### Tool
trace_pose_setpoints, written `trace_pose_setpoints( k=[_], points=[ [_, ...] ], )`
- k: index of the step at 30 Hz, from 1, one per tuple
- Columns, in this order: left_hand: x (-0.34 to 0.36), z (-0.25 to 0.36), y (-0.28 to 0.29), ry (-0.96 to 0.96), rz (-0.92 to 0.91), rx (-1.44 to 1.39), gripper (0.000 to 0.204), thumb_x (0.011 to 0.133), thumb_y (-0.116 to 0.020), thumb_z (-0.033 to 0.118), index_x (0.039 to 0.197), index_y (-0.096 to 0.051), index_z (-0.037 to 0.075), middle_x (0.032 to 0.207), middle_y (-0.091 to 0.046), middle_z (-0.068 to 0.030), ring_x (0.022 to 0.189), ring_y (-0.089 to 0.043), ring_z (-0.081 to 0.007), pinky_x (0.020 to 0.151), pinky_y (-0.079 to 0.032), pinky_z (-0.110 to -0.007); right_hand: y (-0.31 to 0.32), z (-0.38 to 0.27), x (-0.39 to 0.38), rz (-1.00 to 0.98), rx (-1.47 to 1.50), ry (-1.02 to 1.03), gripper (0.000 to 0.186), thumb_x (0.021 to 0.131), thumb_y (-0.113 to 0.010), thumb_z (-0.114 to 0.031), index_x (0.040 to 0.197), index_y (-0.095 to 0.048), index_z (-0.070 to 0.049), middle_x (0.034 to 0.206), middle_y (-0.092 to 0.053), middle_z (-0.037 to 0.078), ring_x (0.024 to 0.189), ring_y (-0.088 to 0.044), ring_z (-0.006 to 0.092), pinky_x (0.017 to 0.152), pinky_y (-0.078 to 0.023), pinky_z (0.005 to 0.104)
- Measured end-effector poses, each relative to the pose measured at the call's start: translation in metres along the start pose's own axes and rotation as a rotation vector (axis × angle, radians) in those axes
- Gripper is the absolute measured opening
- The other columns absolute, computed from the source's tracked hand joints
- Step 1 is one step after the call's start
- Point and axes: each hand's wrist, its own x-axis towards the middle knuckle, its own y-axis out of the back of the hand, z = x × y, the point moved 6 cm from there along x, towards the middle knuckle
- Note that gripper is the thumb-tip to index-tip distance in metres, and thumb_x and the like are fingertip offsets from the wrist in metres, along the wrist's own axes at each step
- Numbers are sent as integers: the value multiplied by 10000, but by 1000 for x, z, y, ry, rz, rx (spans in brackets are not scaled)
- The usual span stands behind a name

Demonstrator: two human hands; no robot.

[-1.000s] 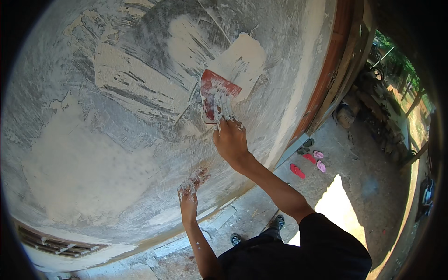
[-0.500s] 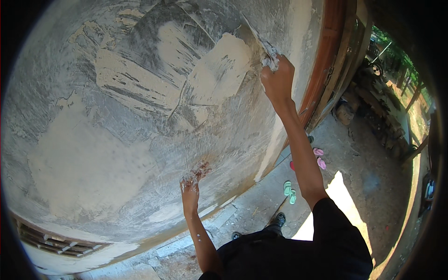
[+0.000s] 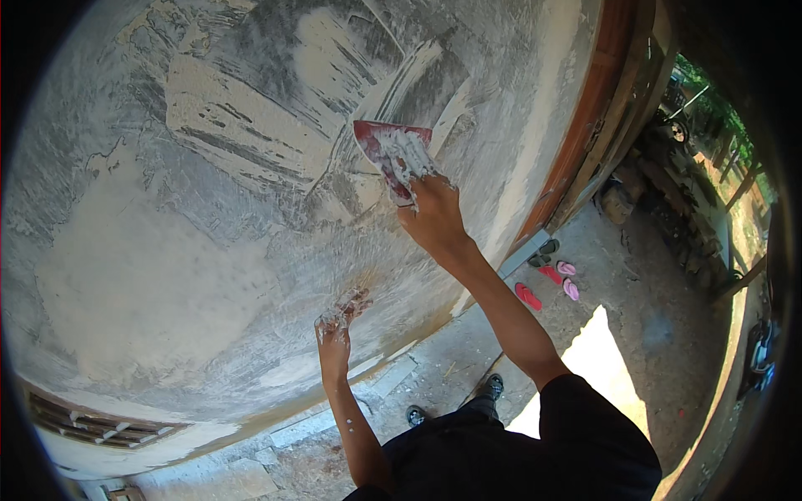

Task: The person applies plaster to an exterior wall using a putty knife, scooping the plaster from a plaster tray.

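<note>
My right hand [image 3: 434,213] grips a red putty spreader [image 3: 368,140], its flat blade smeared with white putty and lying at the wall [image 3: 322,238]. Just above the blade, a grey scraped band cuts through patches of pale putty [image 3: 242,113]. My left hand [image 3: 332,338] is lower, close to the wall, its fingers bent and coated with white putty. What those fingers hold is too small and smeared to make out. To its left, a broad pale patch [image 3: 142,284] covers the wall.
A brown wooden door frame [image 3: 576,134] edges the wall at right. Pink sandals [image 3: 570,289], red sandals [image 3: 528,296] and dark sandals [image 3: 547,249] lie on the concrete floor below. A slatted vent [image 3: 96,422] is low at left. Stacked wood [image 3: 668,179] stands far right.
My right hand has swept the spreader down and left across the wall, stripping a putty patch to grey. My left hand has barely moved. The view has shifted slightly.
</note>
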Motion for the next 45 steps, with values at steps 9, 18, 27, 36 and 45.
trace_pose_setpoints(
  k=[9,18,27,36,45],
  points=[
    [-26,-23,0,286,-43,-140,286,885,-442,89,1155,-539,95,1190,-528,-113,1082,-443,-328,952,-337,-397,-113,-14,-147,-74,-110,-21,317,638,-591,-74,940,-560,14,981,-543,174,938,-549,366,794,-445,472],
    [-13,-31,3,149,25,8,316,893,-448,103,1192,-524,170,1183,-517,-125,1084,-436,-321,948,-342,-386,36,65,-67,156,222,-446,110,648,-446,-3,681,-404,93,636,-424,212,543,-360,342,539,-361,405],
    [10,-11,-3,32,122,-172,337,841,-591,133,1123,-487,-19,1069,-442,-155,904,-451,-222,778,-379,-312,-8,79,-18,208,-33,-368,262,702,-510,7,922,-507,151,828,-515,284,743,-526,428,695,-443,448],
    [5,-39,-25,8,-185,212,502,865,-419,54,1335,-369,225,1242,-483,-110,1183,-399,-284,1073,-132,-446,-34,56,-49,72,-343,-238,105,674,-580,-45,764,-547,-1,686,-562,141,602,-585,279,511,-478,387],
    [9,-21,-32,-372,88,487,309,852,-583,144,1122,-521,6,1091,-447,-141,903,-462,-229,793,-376,-313,-63,20,-102,-164,-359,44,68,636,-573,-55,697,-548,-36,609,-538,96,569,-579,234,488,-473,365]
  ],
)
